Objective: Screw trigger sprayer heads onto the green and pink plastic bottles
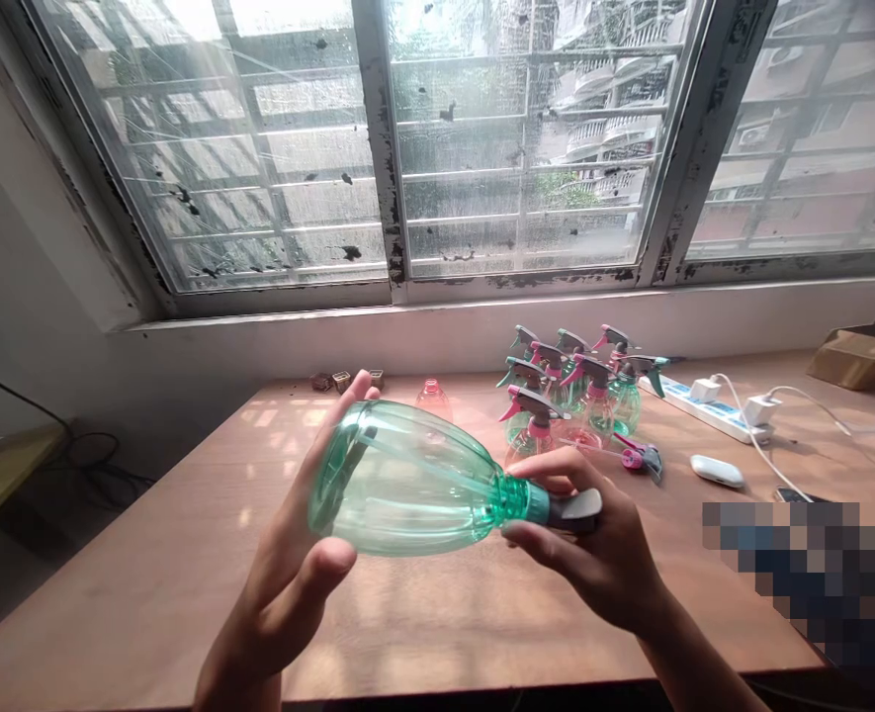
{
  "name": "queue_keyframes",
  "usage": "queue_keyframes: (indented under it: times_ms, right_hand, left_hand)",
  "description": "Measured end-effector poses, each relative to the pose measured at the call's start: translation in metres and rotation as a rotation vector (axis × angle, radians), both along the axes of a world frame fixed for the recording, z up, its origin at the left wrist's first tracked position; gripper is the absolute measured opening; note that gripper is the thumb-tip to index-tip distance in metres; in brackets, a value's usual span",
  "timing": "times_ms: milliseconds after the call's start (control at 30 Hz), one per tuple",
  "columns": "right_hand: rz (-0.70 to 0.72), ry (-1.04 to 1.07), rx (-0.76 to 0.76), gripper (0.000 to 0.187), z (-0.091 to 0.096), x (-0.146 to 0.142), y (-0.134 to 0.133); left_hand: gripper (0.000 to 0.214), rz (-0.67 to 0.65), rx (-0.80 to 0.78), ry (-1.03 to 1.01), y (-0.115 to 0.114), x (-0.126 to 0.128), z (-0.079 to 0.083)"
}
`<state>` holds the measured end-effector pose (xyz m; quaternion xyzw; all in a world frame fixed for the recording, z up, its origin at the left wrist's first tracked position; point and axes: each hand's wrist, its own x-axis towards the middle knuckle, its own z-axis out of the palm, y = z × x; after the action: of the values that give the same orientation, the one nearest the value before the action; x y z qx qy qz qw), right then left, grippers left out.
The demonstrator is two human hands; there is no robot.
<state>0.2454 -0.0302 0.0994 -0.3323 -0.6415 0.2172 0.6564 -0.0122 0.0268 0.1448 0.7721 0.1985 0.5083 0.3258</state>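
A clear green spray bottle (414, 480) lies tilted on its side in the air above the table, its thin tube visible inside. My right hand (600, 544) is closed around its neck and grey spray head (574, 507), thumb and fingers near the teal collar (536, 502). At the bottle's wide base, my left hand (281, 574) is open, with fingers stretched out behind it and the thumb apart in front. The palm is close against the base; whether it bears weight I cannot tell.
Several spray bottles with pink or green triggers (556, 396) stand at the back. Nearby are an orange bottle without a head (432, 399), a loose pink-and-grey spray head (641, 457), a white case (717, 471), a power strip (704, 407) and a cardboard box (856, 356).
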Motion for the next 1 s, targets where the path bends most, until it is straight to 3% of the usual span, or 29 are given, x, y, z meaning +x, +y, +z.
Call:
queue_keyframes:
  times_ms: [133, 233, 333, 467, 533, 600, 700, 900, 1000]
  right_hand:
    - [0.278, 0.305, -0.286, 0.025, 0.004, -0.003, 0.005]
    - [0.284, 0.319, -0.304, 0.025, 0.005, -0.002, 0.007]
    - [0.102, 0.146, -0.138, 0.024, 0.003, 0.0, 0.004]
    - [-0.195, -0.181, 0.207, 0.033, -0.001, 0.002, 0.002]
    - [-0.282, -0.288, 0.339, 0.037, -0.001, 0.002, 0.002]
    - [-0.3, -0.329, 0.378, 0.038, -0.001, 0.002, 0.001]
    - [-0.19, -0.22, 0.22, 0.035, -0.002, 0.0, -0.001]
    - [0.306, 0.257, -0.41, 0.033, 0.002, -0.003, 0.007]
    - [0.429, 0.335, -0.517, 0.038, 0.004, -0.003, 0.012]
  left_hand:
    - [0.077, -0.022, 0.119, 0.017, 0.001, -0.002, -0.002]
    - [0.083, -0.033, 0.133, 0.067, 0.003, -0.003, -0.004]
    - [0.092, -0.043, 0.137, 0.084, 0.005, -0.004, -0.005]
    - [0.091, -0.02, 0.118, 0.052, 0.008, -0.003, -0.004]
    - [0.089, -0.016, 0.074, 0.039, 0.009, -0.003, -0.004]
    - [0.087, -0.028, 0.039, 0.031, 0.009, -0.003, -0.003]
    - [0.082, -0.016, 0.061, 0.042, 0.007, -0.004, -0.002]
    - [0.083, 0.073, 0.183, 0.117, 0.003, -0.006, -0.002]
    - [0.084, 0.097, 0.222, 0.135, 0.004, -0.006, -0.002]
